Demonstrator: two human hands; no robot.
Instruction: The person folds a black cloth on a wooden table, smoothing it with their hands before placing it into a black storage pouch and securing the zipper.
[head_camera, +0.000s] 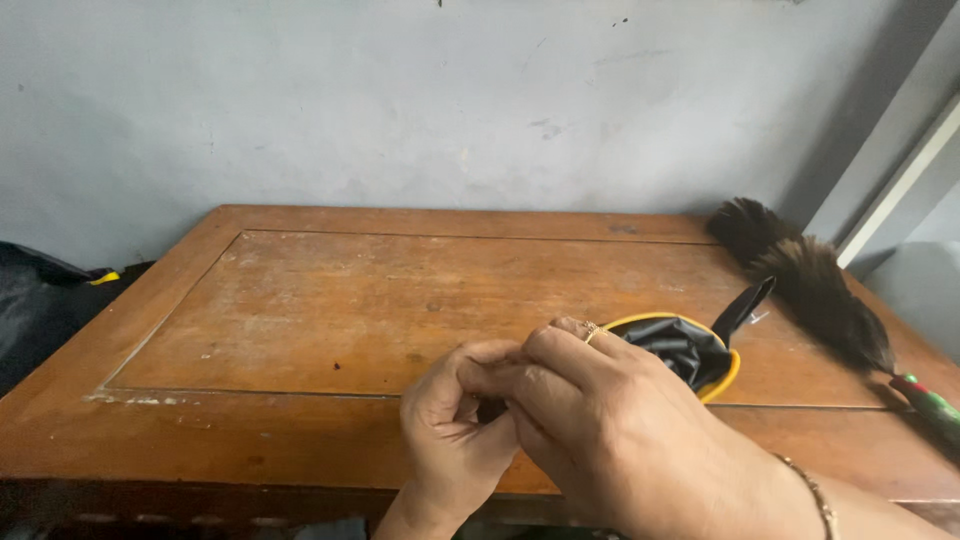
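I am looking down at a wooden table (330, 300) set against a grey wall (400, 100). My left hand (455, 420) and right hand (590, 420) are meeting near the table's front edge, a little right of its middle. Both are curling shut, fingertips pressed together, pinching a bit of black fabric (490, 408) between them. That fabric is running back to a black pouch (685, 350) with a yellow rim, lying just behind my right hand toward the right side of the table, a black strap sticking up from it. A ring is showing on my right hand. A feather duster (810, 285) is lying along the back right corner, its red and green handle pointing at the right edge
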